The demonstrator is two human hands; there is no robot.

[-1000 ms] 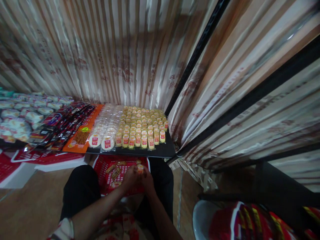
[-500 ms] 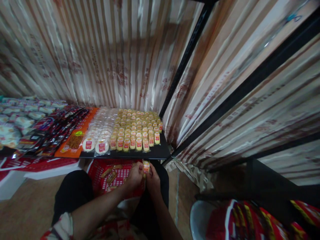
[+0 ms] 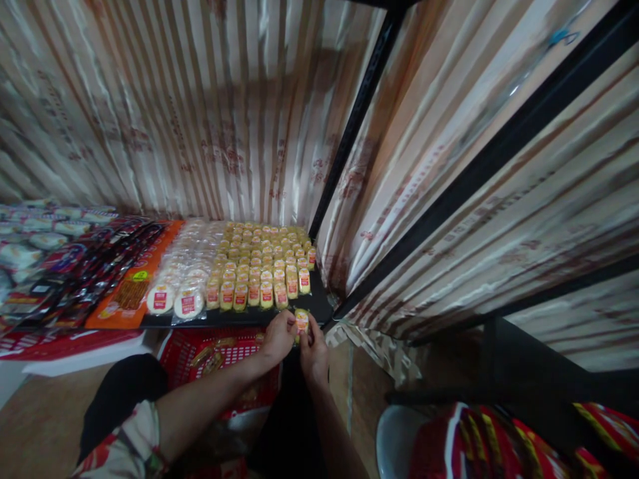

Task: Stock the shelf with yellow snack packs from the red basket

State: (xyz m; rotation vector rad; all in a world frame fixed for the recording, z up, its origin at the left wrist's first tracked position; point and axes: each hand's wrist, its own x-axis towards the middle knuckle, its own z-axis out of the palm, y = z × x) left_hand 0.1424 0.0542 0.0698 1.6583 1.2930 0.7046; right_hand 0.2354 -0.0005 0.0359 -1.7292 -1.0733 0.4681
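Observation:
Both hands pinch one small yellow snack packet (image 3: 301, 320) with a red label, just at the front right edge of a low black shelf (image 3: 319, 311). My left hand (image 3: 278, 336) grips its left side and my right hand (image 3: 314, 344) its right side. Rows of the same yellow packets (image 3: 262, 266) lie on the shelf just beyond. A red plastic basket (image 3: 224, 356) with a few wrapped snacks sits on my lap below the hands.
Round white packets (image 3: 180, 293), an orange packet (image 3: 130, 289) and dark wrapped snacks (image 3: 74, 266) fill the shelf to the left. Striped plastic sheeting (image 3: 224, 113) hangs behind; a black frame post (image 3: 349, 133) stands at right. A white bucket (image 3: 397, 439) and red-yellow bag (image 3: 499, 442) sit at lower right.
Both hands have lifted the yellow packet from over the red basket up to the shelf's front right edge. The view has shifted right.

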